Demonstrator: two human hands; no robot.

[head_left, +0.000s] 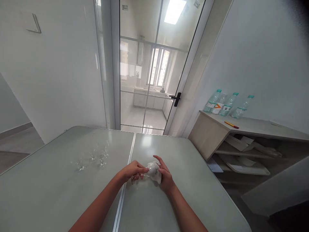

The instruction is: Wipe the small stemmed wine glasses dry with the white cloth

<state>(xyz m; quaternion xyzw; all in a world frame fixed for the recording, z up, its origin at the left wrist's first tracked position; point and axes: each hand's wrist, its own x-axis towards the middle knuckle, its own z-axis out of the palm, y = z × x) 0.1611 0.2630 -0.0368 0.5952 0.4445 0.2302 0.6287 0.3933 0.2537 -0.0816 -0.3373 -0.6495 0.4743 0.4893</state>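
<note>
Over the middle of the grey table (60, 193), my left hand (132, 170) is closed around the stem of a clear wine glass (151, 168) held on its side. My right hand (164, 175) presses a white cloth (156, 176) against the glass bowl, fingers curled round it. Three more clear stemmed glasses (94, 158) stand upright on the table to the left, well apart from both hands.
A glass door with a black handle (177, 98) stands behind the table, a kitchen beyond it. At the right, a low wooden shelf unit (210, 135) carries several water bottles (225, 104) and a yellow-red pen (231, 124); papers lie on its lower shelves.
</note>
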